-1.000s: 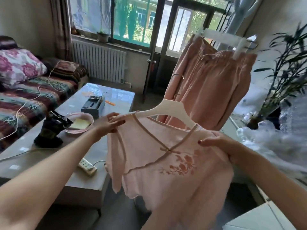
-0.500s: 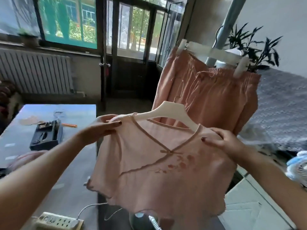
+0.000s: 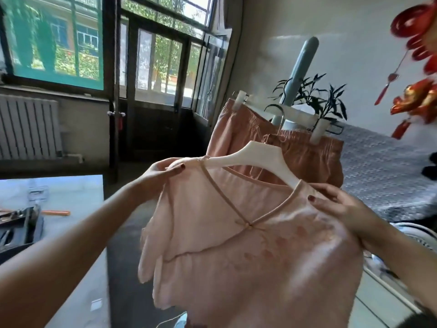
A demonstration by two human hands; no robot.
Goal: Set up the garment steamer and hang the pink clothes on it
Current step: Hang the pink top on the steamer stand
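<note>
A light pink top point(image 3: 248, 252) with a V neckline hangs on a white hanger point(image 3: 257, 159) in front of me. My left hand point(image 3: 163, 172) pinches the top's left shoulder over the hanger's end. My right hand point(image 3: 340, 204) grips the right shoulder. The hanger's metal hook point(image 3: 279, 114) rises toward the pale blue steamer pole point(image 3: 300, 72). Behind the top, pink trousers point(image 3: 283, 147) hang from a white clip hanger point(image 3: 283, 110) on that pole. The steamer's base is hidden by the top.
A glass-topped coffee table point(image 3: 78, 200) stands at the left with a dark box point(image 3: 21, 223) and an orange pen point(image 3: 55, 212). A radiator point(image 3: 28, 126) and a glazed door point(image 3: 156, 91) are behind. A plant point(image 3: 314, 95) and red ornaments point(image 3: 418, 67) are at the right.
The view has swung up and to the right, and the top on its hanger has risen closer to the steamer pole. Both hands keep their hold on the shoulders.
</note>
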